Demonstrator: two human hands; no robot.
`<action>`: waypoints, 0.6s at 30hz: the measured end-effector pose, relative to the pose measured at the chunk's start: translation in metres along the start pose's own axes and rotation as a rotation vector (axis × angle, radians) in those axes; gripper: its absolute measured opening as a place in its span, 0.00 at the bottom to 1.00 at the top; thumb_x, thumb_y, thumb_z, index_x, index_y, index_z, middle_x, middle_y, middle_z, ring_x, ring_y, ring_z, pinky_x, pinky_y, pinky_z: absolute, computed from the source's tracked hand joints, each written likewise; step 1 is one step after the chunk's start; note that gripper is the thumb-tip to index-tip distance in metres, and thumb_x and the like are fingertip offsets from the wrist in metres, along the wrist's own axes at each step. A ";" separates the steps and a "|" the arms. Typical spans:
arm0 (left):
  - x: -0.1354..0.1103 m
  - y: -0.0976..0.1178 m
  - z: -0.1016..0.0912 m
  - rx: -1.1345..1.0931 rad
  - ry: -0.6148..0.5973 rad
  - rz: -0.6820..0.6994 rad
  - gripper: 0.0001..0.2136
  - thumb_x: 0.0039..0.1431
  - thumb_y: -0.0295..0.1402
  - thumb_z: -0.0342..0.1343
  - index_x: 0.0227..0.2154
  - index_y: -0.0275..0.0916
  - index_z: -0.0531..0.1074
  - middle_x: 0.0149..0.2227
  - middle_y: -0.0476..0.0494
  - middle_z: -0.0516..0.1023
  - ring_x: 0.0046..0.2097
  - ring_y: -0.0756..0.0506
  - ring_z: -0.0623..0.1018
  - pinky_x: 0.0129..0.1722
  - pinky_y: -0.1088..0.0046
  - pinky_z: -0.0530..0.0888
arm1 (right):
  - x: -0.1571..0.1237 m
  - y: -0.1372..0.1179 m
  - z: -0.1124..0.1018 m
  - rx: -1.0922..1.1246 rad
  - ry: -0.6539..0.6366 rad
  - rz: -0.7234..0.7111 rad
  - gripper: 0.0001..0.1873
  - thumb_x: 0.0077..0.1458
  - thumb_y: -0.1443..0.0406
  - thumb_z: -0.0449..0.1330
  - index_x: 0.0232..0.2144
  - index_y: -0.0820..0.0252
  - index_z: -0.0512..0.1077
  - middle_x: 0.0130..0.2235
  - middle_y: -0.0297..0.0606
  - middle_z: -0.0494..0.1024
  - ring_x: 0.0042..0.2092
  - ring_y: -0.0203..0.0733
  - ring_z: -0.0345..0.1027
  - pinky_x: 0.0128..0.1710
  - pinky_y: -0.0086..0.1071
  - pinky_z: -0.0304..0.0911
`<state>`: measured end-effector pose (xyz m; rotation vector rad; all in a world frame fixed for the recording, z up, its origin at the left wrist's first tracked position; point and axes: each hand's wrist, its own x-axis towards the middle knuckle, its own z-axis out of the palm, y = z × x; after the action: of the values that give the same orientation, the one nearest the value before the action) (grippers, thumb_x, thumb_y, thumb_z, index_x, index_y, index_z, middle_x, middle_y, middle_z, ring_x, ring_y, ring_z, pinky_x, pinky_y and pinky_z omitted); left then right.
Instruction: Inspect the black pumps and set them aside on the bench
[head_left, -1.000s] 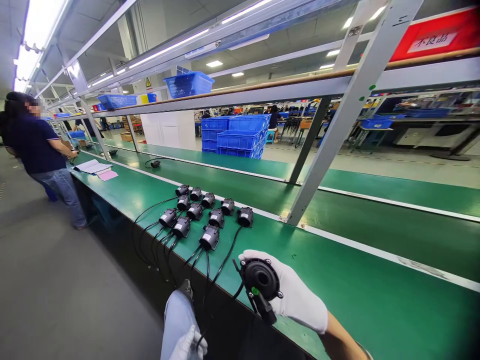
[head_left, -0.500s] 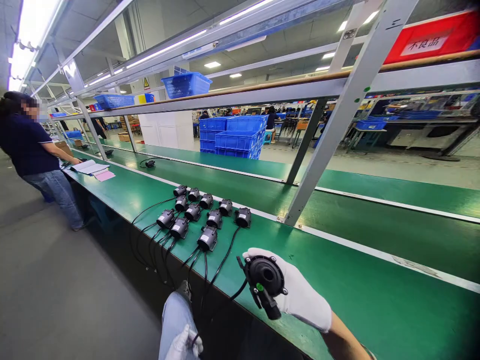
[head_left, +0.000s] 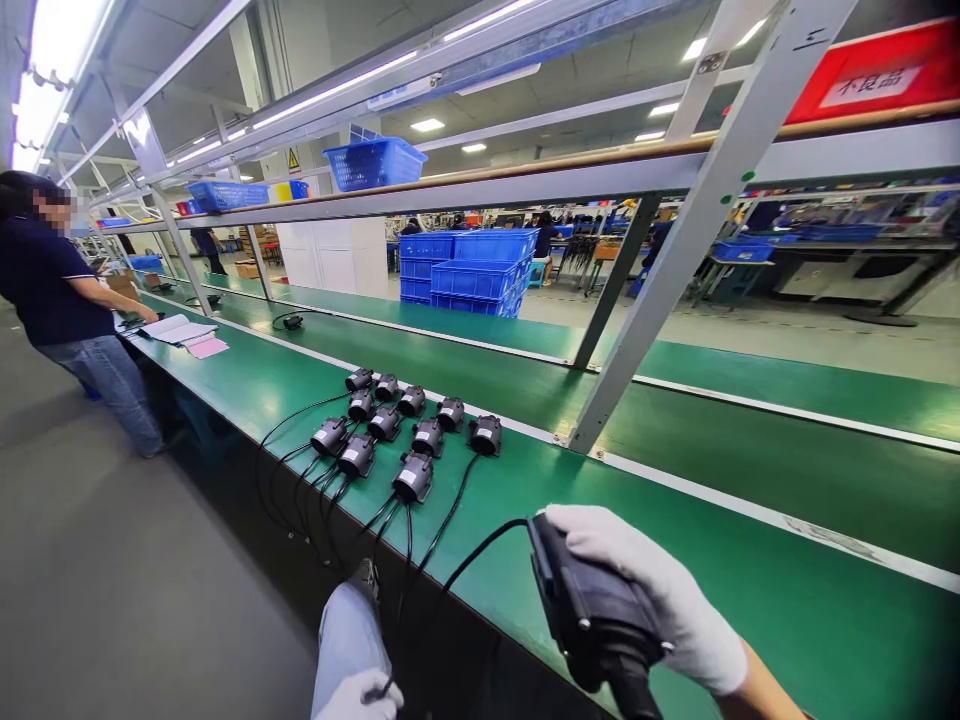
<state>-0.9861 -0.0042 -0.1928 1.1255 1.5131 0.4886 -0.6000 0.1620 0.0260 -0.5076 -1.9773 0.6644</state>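
My right hand (head_left: 660, 590), in a white glove, grips a black pump-like part (head_left: 589, 610) above the near edge of the green bench (head_left: 675, 560). The part is turned side-on and its black cable (head_left: 469, 560) runs down to the left. My left hand (head_left: 360, 697), also gloved, sits at the bottom edge over my knee and pinches that cable. Several similar black parts (head_left: 409, 430) lie in rows on the bench ahead, their cables hanging over the front edge.
A slanted grey frame post (head_left: 660, 270) stands on the bench right of the parts. A person in a dark shirt (head_left: 60, 300) stands at the far left by papers (head_left: 180, 332). Blue crates (head_left: 472, 270) are stacked beyond the belt.
My right hand has turned the black part from face-on to side-on and brought it nearer and lower right. My left hand has sunk slightly toward the bottom edge.
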 end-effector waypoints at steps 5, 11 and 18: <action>-0.025 0.063 -0.059 0.383 0.073 0.027 0.20 0.54 0.54 0.56 0.21 0.43 0.70 0.31 0.50 0.68 0.41 0.41 0.70 0.46 0.65 0.67 | 0.002 0.011 -0.031 -0.152 0.248 0.505 0.24 0.47 0.46 0.68 0.38 0.54 0.73 0.36 0.43 0.81 0.35 0.53 0.76 0.33 0.42 0.75; -0.062 0.254 -0.138 0.476 0.150 0.111 0.12 0.61 0.41 0.52 0.28 0.41 0.75 0.24 0.53 0.70 0.28 0.49 0.69 0.28 0.76 0.62 | 0.007 0.022 -0.063 0.098 0.237 0.883 0.31 0.60 0.37 0.54 0.22 0.54 0.62 0.17 0.31 0.64 0.20 0.37 0.55 0.22 0.34 0.54; 0.001 0.486 -0.153 0.081 0.271 0.452 0.09 0.63 0.35 0.58 0.31 0.35 0.73 0.23 0.53 0.70 0.20 0.56 0.62 0.19 0.83 0.58 | 0.036 0.060 -0.076 0.247 0.271 0.918 0.32 0.61 0.37 0.53 0.22 0.55 0.69 0.17 0.37 0.68 0.18 0.38 0.61 0.18 0.34 0.57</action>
<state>-0.9416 0.2601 0.2405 1.5218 1.5158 0.9244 -0.5441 0.2477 0.0416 -1.2930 -1.3140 1.2933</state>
